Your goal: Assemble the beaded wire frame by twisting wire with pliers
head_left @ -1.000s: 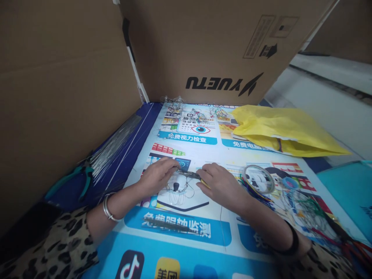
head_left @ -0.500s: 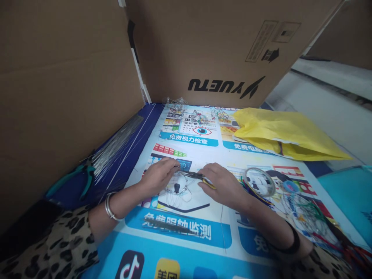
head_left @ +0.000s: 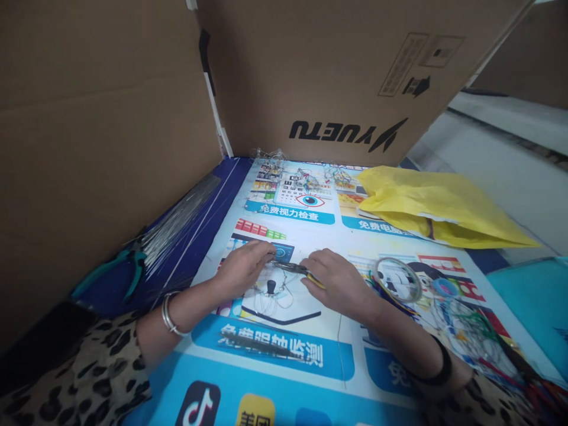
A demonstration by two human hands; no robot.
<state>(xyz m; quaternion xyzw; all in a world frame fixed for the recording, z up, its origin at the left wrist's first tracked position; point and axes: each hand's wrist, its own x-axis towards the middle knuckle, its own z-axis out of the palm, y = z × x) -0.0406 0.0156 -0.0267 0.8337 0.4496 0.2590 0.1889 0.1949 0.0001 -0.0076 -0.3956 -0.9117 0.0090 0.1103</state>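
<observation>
Hands at work on a wire piece over a counter (head_left: 235, 177) covered by a printed sheet (head_left: 319, 234). The wire piece (head_left: 271, 300) lies at centre, just below and between the two hands. The right hand (head_left: 339, 281) is closed around the yellow-handled pliers (head_left: 293, 267), whose nose points left. The left hand (head_left: 246, 266) has its fingers pinched together at that nose, apparently on the upper edge of the wire piece; the exact point of contact is hidden.

State of the work: the piece shows a curved run of small bright knots or beads with several thin loops, so shaping appears well begun. Loose strands spread below it, which suggests that part remains unsecured. Wire tangles (head_left: 268, 155) at the far edge may be similar pieces; their degree of finish cannot be judged. A sheaf of straight wires (head_left: 181, 216) at far left looks like unworked stock, beside teal-handled pliers (head_left: 109, 275).

Containers: the yellow bag (head_left: 444, 201) lies flat at far right, its slack opening facing near; its contents are not visible. A small blue round object (head_left: 445, 288) may be a dish or lid, but nothing inside can be made out. Coloured wires (head_left: 477, 334) lie loose nearby at right, outside any container.
</observation>
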